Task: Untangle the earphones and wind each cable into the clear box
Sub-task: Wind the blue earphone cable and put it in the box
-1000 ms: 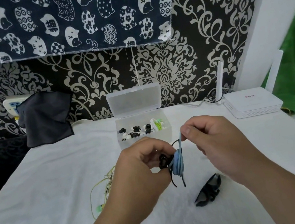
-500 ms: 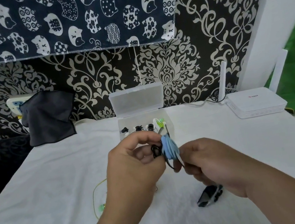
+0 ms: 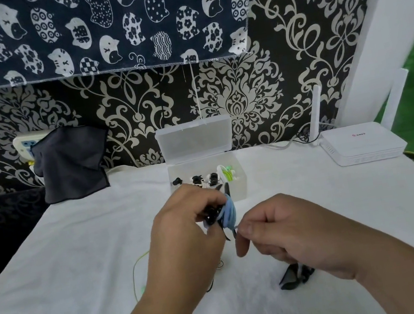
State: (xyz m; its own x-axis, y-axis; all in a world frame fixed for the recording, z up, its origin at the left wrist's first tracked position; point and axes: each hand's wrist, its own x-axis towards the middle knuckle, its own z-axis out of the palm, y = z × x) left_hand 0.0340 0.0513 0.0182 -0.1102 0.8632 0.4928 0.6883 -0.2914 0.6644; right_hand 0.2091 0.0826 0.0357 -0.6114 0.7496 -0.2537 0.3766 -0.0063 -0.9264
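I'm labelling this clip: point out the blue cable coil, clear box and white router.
blue cable coil [image 3: 230,212], head view, wound loops.
clear box [image 3: 239,189], head view, front wall.
white router [image 3: 355,143], head view, top face.

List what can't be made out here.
Head view only:
- Yellow-green thin cable: most of it is hidden behind the left hand.
- Black glossy object: partly covered by the right hand; identity unclear.
- Clear plastic box contents: too small to count.
- Blue wound cable: its end is hidden in the right hand's grip.

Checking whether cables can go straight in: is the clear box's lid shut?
No, the lid stands upright behind the clear box, leaving its top open.
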